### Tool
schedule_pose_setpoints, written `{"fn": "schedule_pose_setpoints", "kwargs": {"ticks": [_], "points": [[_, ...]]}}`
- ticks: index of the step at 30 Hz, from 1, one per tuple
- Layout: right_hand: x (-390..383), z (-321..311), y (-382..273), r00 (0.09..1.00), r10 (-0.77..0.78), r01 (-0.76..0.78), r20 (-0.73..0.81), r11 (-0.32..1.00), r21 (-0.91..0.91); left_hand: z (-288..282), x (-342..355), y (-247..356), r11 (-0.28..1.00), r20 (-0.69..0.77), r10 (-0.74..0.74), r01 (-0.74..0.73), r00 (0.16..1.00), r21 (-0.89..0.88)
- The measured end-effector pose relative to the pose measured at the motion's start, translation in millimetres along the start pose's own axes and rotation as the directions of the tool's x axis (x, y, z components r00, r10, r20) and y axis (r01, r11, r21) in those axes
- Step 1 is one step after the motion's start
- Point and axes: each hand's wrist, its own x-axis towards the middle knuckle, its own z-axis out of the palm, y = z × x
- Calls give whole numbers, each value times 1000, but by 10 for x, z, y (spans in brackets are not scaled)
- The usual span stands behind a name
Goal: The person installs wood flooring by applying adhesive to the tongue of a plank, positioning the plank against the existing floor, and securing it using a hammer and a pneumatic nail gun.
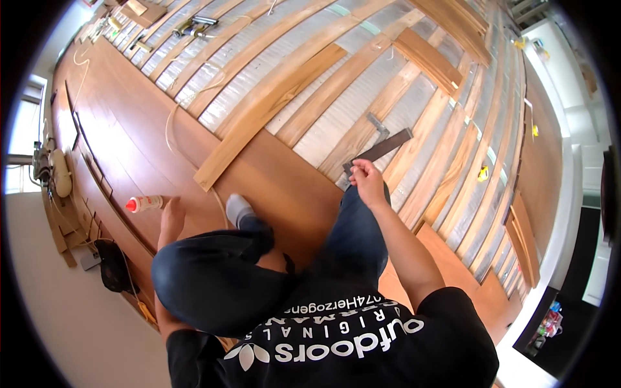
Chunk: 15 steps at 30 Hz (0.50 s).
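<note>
A flat dark brown strip (pixel 389 147) lies slantwise over the wooden battens, and my right hand (pixel 369 184) has its fingers pinched at the near end of it. Just beyond the strip is a grey angled metal piece (pixel 378 125). Down by my left knee, my left hand (pixel 172 218) hangs close to a white bottle with a red cap (pixel 143 204), which lies on its side on the laid boards. I cannot tell whether that hand touches the bottle, as its fingers are mostly hidden.
Laid brown floorboards (pixel 284 174) stretch to the left, bordering battens over silvery sheeting. A loose long board (pixel 272 116) crosses that edge. A hose (pixel 171 129) trails over the floor. Stacked boards (pixel 427 61) lie ahead, a nail gun (pixel 196 26) far left, a yellow tape measure (pixel 483 173) right.
</note>
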Motion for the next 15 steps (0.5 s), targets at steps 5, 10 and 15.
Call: {"fn": "schedule_pose_setpoints", "kwargs": {"ticks": [5,10,15], "points": [[-237,-147,-142,940,-338,321,-46,924,-209,189,675,1438,909,134,80,-127,988,396],[-741,-460,-103,861,-504,383,-69,732,-563,564,1009,1477,796,95,81,-122,992,593],[-921,-592,-73,891,-451,278,-55,637,-719,605,1159,1535,797,166,78,-162,983,582]]}}
